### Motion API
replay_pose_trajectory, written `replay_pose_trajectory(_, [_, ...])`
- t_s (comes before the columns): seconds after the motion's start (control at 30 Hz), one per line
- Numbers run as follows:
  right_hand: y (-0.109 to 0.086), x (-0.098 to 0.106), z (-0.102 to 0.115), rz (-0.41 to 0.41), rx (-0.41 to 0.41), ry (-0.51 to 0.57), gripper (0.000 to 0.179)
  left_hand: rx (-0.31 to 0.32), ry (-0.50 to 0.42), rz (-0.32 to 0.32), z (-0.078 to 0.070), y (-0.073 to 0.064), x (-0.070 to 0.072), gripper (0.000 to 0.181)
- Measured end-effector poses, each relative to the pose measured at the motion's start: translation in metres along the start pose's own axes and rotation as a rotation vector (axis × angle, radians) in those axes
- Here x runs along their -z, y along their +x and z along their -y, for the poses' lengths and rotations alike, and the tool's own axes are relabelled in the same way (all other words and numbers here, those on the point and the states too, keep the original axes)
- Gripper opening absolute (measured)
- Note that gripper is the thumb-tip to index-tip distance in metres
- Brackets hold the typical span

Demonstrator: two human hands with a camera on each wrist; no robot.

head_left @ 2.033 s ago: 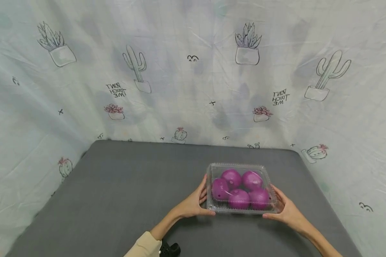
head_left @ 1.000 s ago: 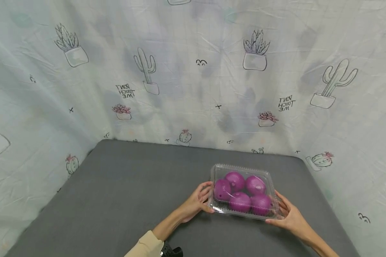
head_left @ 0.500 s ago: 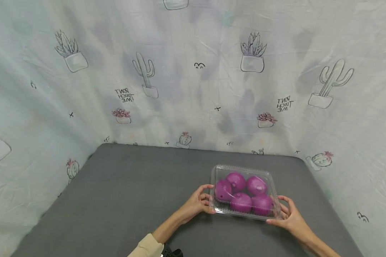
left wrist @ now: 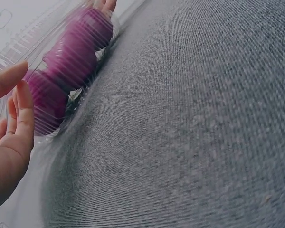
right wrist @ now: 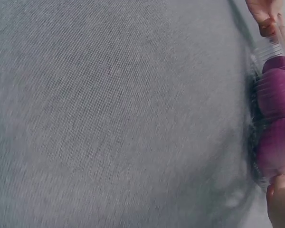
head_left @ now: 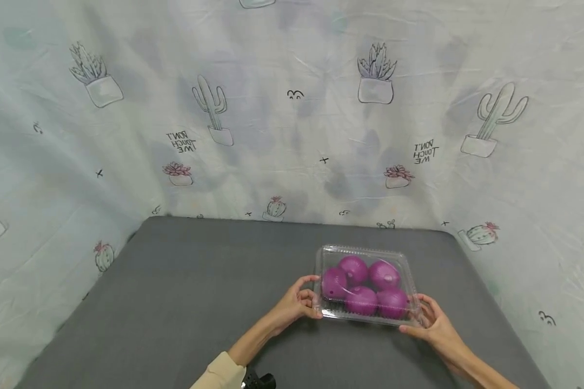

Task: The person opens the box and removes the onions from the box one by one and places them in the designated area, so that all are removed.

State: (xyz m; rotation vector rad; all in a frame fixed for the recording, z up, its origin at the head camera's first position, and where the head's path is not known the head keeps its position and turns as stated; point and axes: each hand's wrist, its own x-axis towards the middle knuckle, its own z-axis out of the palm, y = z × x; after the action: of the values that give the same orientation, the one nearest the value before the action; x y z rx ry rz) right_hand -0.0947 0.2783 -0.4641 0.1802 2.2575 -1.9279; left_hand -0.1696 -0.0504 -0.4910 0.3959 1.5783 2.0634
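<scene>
A clear plastic clamshell box (head_left: 338,313) with a ridged rim sits right of centre in the head view, its lid closed. Inside lie several glossy purple round balls (head_left: 362,301), fruit-like, some with a small dark spot. My left hand (head_left: 292,307) grips the box's left side, thumb at the near corner and fingers bent against the edge. On the opposite side my right hand (head_left: 438,327) holds the right end, its thumb along the near right corner. In the left wrist view the left fingers (left wrist: 23,111) press at the rim beside the purple balls.
A grey cloth-covered table (head_left: 199,286) spreads under the box and out to the left. Pale curtains (head_left: 253,119) printed with cacti enclose its back and sides. A black strap-like device (head_left: 258,380) sits by the left wrist, below a cream sleeve (head_left: 221,373).
The left hand has slid slightly nearer along the box's side, and its fingers are more bent. The box has turned slightly clockwise since two seconds ago. The head view has shifted a little.
</scene>
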Motion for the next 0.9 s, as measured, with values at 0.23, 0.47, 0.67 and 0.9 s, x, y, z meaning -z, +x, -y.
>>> replay_pose_trajectory(0.23, [-0.003, 0.006, 0.003, 0.071, -0.087, -0.102, 0.090, -0.029, -0.018, 0.006, 0.006, -0.003, -0.001, 0.076])
replay_pose_trajectory(0.47, [-0.007, 0.006, 0.001, 0.051, -0.076, -0.150, 0.083, -0.014, 0.006, -0.035, 0.006, -0.006, -0.003, 0.075])
replay_pose_trajectory(0.67, [-0.013, 0.008, 0.001, 0.015, -0.108, -0.022, 0.081, -0.026, -0.002, -0.037, 0.006, -0.004, -0.008, 0.076])
replay_pose_trajectory(0.9, [-0.012, 0.007, 0.004, -0.012, -0.149, 0.135, 0.076, -0.030, 0.016, -0.054, 0.002, -0.001, -0.010, 0.077])
